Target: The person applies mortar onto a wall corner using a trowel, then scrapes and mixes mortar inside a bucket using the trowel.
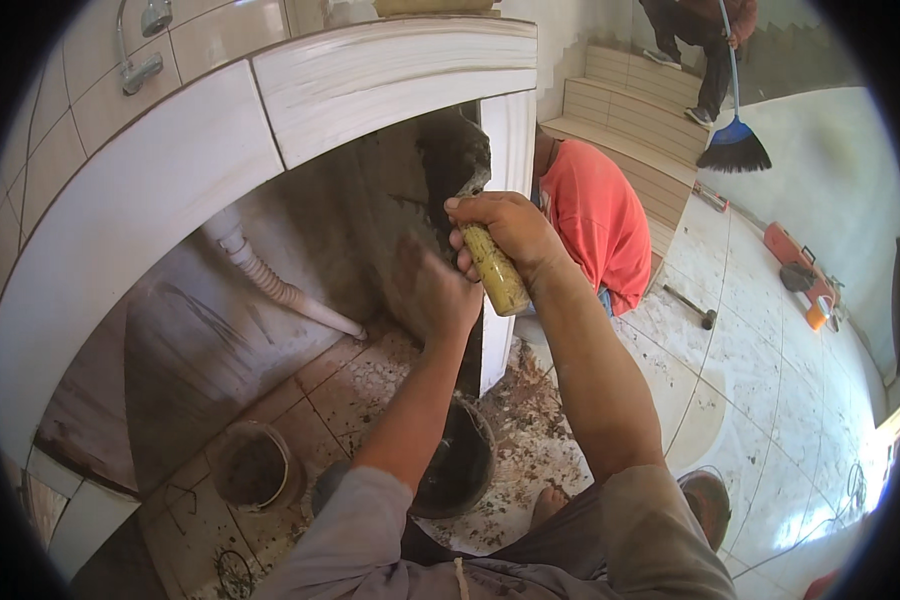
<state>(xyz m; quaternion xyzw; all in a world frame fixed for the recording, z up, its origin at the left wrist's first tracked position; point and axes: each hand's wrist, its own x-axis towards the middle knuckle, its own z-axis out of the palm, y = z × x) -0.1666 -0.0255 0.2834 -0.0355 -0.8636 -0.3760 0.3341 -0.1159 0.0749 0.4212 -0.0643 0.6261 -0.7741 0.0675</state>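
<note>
My right hand (515,230) is wrapped round the thick, mortar-stained yellow handle of a trowel (500,275). A bit of its metal shows above my fist, against dark wet mortar (452,160) on the inner side of the counter's end wall. Most of the blade is hidden. Lower and to the left, my left hand (435,290) reaches into the space under the counter, close to the same wall. Motion smears its fingers, so their hold cannot be made out. A white tiled strip (508,150) edges the wall beside my right hand.
Below my arms stand a black bucket (462,455) and a smaller bucket (252,465). A ribbed drain pipe (270,280) runs under the white countertop (400,80). At right, a person in red (600,220) crouches nearby; another holds a broom (735,145). A hammer (692,306) lies on the floor.
</note>
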